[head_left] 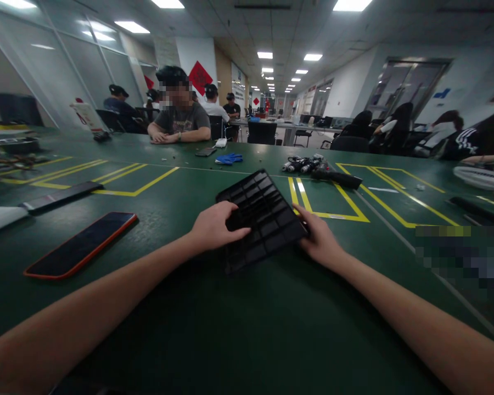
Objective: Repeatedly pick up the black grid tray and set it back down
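Far out to the left of the left hand, a phone [82,244] in an orange case lies face up on the green table [247,329], with a long dark strip [61,196] beyond it. The left hand [216,225] lies over the near-left edge of the tray [267,211], its fingers together and curled down onto the cells. The tray is black and gridded into small compartments. It sits between the two hands, on or just off the table, with one corner pointing away from the person. Well beyond the left hand's fingertips lie blue gloves [228,158], and further off a person [181,118] sits with forearms on the table. The right hand [319,238] pinches the tray's right corner; its fingers are probably under the rim, though the view is too dim to be sure. Beyond the right hand, past yellow tape lines, lie some small cylindrical parts [304,163] and a dark tool [337,176].

The tray looks like thin moulded plastic. It is likely light and fairly stiff across the grid, but apt to flex if lifted by one corner, and smooth enough to slide. The rim at two opposite sides seems the best hold.
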A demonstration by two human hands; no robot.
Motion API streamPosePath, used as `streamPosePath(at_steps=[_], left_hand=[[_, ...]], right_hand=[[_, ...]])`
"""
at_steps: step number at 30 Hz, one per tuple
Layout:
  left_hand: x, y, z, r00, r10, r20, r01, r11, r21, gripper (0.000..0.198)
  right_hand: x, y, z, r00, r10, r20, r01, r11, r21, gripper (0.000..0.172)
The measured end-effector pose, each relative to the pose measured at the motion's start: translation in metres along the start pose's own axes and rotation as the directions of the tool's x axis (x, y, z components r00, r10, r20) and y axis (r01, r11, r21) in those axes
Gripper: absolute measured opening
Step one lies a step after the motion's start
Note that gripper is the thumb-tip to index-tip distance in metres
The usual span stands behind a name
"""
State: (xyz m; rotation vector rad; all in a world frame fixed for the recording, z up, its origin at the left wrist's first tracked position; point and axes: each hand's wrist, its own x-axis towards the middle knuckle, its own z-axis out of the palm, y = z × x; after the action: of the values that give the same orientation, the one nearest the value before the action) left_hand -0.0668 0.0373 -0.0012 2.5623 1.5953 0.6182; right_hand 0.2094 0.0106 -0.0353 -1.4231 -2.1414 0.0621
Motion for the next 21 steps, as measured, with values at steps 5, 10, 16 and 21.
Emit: streamPosePath(at_steps=[5,10,16,21], left_hand=[[0.034,-0.064,-0.014,0.939,-0.342,-0.036,0.339,0.905,0.257,0.065],[0.056,-0.099,-0.025,0.852,-0.522,0.032,0.488,0.816,0.310,0.069],[0.050,-0.076,-0.019,0.926,-0.267,-0.269,0.327,0.921,0.210,0.042],[0.020,-0.012,0.018,0.978,0.198,-0.067,-0.197,0.980,0.018,0.049]], right_hand=[[0.013,0.051,-0.023,0.923,0.371,-0.103,-0.385,0.902,-0.194,0.063],[0.011,0.071,-0.026,0.868,0.493,-0.056,-0.481,0.808,-0.341,0.056],[0.007,0.044,-0.013,0.965,0.167,-0.201,-0.245,0.844,-0.477,0.050],[-0.003,-0.022,0.002,0.999,-0.015,-0.031,0.005,0.955,-0.296,0.051]])
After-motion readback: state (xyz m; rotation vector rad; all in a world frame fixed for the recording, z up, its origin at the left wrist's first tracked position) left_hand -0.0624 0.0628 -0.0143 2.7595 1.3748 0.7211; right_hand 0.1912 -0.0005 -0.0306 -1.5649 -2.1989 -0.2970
